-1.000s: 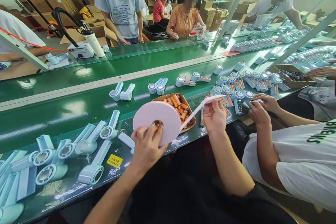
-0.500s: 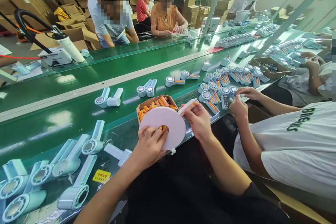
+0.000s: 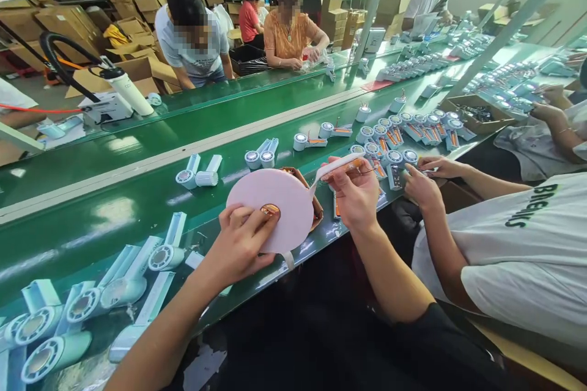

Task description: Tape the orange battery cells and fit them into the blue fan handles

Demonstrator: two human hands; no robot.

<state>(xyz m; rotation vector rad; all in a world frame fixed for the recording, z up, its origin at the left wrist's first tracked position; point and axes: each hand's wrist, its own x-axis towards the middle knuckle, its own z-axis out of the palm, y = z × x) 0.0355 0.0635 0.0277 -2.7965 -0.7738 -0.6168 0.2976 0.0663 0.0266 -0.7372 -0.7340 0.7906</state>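
Observation:
My left hand (image 3: 243, 235) grips a flat roll of pale pinkish-white tape (image 3: 296, 211), with fingers at its center hole. From the roll's right edge a white tape strip (image 3: 337, 166) stretches up to my right hand (image 3: 356, 198). There, my fingers pinch an orange battery (image 3: 355, 164) with thin wires, and the strip lies along it. Behind the roll stands a cardboard box (image 3: 317, 212), mostly hidden by it. A loose tape tail (image 3: 288, 260) hangs below the roll.
Light-blue fan housings (image 3: 55, 357) lie on the green bench at left. More housings with orange batteries (image 3: 394, 139) cluster at right, beside a co-worker's hands (image 3: 426, 183). A parts box (image 3: 477, 115) sits farther along. Across the belt, a person in orange (image 3: 290, 36) works.
The tape roll has moved left and now covers most of the box. My right hand has moved up and right, and a longer tape strip spans between it and the roll.

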